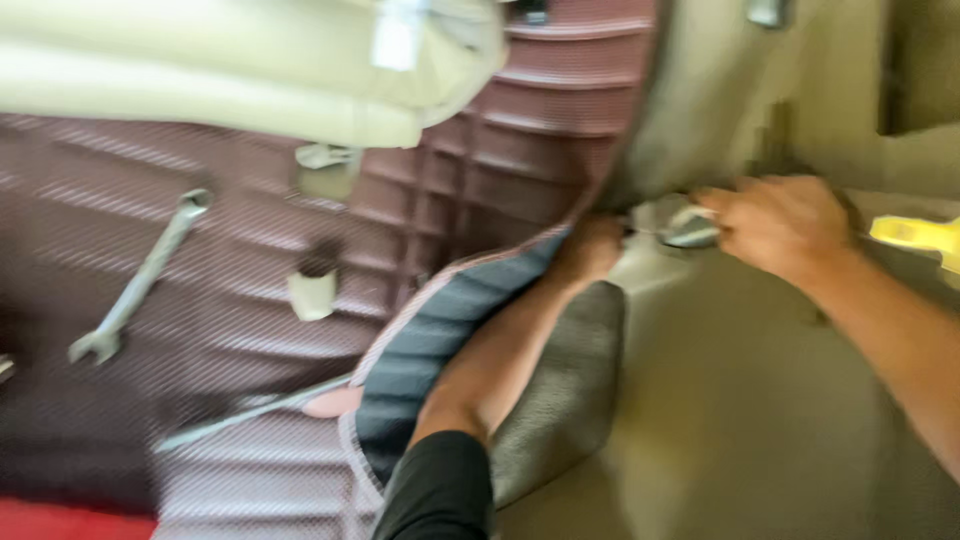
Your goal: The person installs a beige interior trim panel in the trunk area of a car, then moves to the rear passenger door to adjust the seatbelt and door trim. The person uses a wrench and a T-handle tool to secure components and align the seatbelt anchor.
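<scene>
Lifting the maroon ribbed rubber floor mat [250,260] at its right edge, the left hand [590,250] curls under it; the right hand [775,225] pinches a small grey metal fitting [690,228] just beside it. Freeing that fitting likely needs a steady turn.

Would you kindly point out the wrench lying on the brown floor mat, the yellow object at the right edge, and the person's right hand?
wrench [140,280], head view, middle of its shaft.
yellow object [915,234], head view, its flat upper face.
right hand [775,225], head view, back of the hand.
</scene>
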